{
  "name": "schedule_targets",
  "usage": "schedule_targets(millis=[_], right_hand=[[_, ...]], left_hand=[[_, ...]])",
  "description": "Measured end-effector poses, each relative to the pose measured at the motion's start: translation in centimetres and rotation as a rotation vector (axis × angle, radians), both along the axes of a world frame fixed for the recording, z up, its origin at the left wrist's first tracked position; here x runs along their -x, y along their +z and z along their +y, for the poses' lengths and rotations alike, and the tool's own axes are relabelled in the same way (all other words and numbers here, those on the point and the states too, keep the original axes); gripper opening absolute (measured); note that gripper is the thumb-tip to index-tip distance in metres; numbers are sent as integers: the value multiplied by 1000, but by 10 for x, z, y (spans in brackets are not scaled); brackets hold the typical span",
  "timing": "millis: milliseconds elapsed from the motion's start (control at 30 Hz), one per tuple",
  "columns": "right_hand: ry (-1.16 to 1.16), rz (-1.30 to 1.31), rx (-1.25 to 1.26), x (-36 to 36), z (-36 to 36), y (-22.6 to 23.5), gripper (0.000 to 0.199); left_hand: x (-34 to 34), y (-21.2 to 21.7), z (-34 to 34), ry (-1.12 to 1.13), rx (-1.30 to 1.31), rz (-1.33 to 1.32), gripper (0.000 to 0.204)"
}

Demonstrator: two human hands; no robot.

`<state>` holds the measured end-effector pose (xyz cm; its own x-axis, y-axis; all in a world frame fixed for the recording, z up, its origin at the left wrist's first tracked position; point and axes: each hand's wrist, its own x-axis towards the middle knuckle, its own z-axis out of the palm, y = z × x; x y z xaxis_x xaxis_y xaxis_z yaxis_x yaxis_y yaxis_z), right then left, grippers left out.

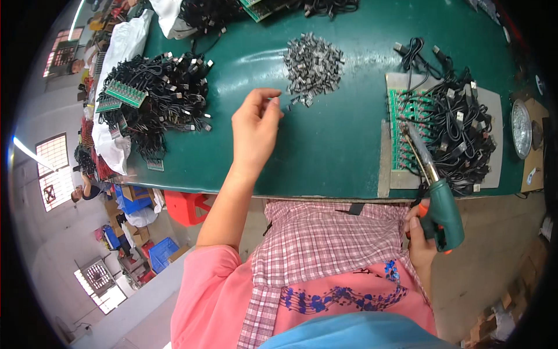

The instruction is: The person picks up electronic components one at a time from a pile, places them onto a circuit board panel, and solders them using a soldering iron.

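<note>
My left hand [256, 125] is over the green table, its thumb and forefinger drawn together beside a heap of small grey metal connectors [314, 67]. A few loose pieces lie by the fingertips; what the fingers pinch, if anything, is too small to make out. In my right hand [421, 235], at the table's front edge, is a green soldering gun [446, 212]. Its metal tip points away from me, above a green circuit board panel [401, 131]. Black USB cables [459, 134] run out from that panel's right side in a thick bundle.
Another heap of black cables [168, 87] lies at the left on white sacking [119, 70], with green board panels [126, 93] on top. More cables sit at the far edge. A round metal dish [521, 129] is at the right. A red stool [185, 207] stands below the table.
</note>
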<state>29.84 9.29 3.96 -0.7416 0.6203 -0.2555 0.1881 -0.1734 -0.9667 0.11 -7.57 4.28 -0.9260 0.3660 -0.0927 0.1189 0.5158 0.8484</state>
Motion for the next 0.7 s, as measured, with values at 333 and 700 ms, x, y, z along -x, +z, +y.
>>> schedule_targets(millis=[333, 700], right_hand=[[2, -26, 4, 10, -2, 4, 36], [130, 47, -124, 19, 10, 1, 39]], left_hand=[[-5, -23, 17, -493, 490, 878, 15], [-25, 2, 34, -217, 10, 166, 7]])
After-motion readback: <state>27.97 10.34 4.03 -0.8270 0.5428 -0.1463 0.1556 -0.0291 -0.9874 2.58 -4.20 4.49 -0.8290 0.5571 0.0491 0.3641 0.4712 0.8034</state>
